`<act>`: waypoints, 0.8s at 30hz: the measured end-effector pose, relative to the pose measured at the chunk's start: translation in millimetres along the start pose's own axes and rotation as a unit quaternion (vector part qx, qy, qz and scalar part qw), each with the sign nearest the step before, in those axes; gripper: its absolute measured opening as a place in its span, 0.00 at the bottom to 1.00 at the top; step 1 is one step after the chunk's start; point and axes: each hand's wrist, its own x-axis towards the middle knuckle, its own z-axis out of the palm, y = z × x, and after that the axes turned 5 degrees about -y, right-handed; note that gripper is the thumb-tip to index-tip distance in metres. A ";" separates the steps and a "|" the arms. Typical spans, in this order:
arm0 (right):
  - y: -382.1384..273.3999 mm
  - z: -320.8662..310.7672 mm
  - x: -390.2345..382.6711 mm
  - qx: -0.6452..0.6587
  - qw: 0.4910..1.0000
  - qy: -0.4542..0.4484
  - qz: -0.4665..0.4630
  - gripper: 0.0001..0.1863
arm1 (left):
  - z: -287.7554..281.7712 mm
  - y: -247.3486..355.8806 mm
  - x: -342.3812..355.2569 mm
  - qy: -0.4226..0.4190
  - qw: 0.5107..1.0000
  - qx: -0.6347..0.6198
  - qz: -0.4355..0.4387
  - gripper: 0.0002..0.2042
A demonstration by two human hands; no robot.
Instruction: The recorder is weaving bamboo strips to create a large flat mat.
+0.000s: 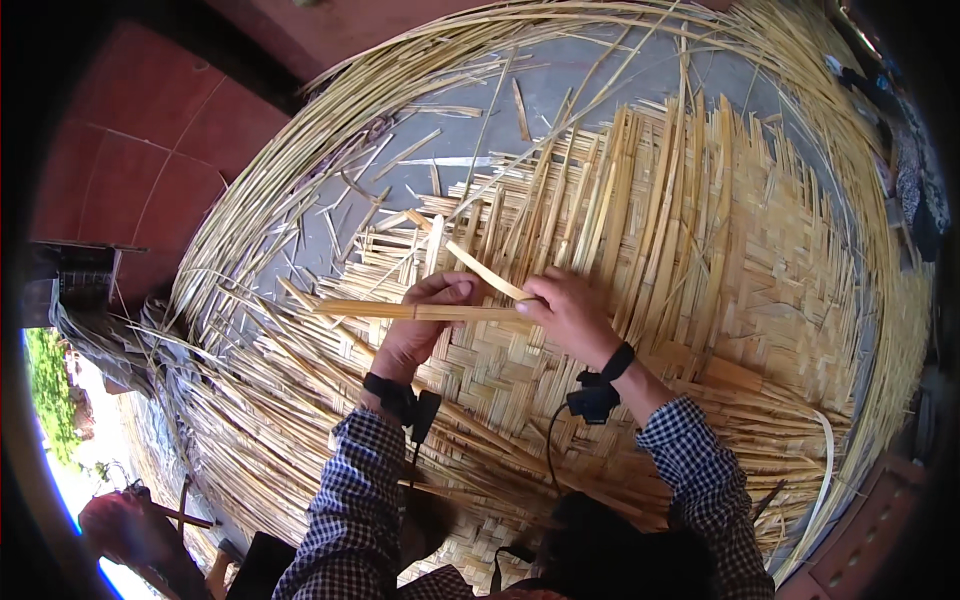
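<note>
My left hand (432, 305) is closed around a flat tan reed strip (360, 308) that lies roughly level across both hands. Its right end reaches the fingertips of my right hand (572, 308). Those fingers pinch a paler, narrow strip (487, 268), which slants up and to the left from them. Whether the two strips are joined at my right fingertips I cannot tell. Under my hands spreads a woven reed mat (780, 280), its weave close and angled on the right. Unwoven strip ends (390, 245) stick out along its upper left edge.
Long loose reeds (270, 190) curve around the mat on the left, top and right. More strips (270, 430) fan out at lower left. Scraps lie on the grey floor (460, 130). Another person (135, 530) is at the lower left. Dark devices are strapped to both my wrists.
</note>
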 end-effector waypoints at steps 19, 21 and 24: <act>10.7 37.5 -35.6 0.354 0.929 0.103 0.025 0.09 | 6.2 81.2 52.1 0.214 0.626 0.688 0.299 0.13; 9.6 29.1 -32.8 0.125 0.981 0.138 -0.047 0.08 | -3.1 87.7 66.8 0.140 0.600 0.770 0.167 0.14; 6.6 19.9 -30.3 0.182 0.980 0.079 -0.031 0.07 | -10.2 102.1 85.5 0.071 0.665 0.740 0.074 0.12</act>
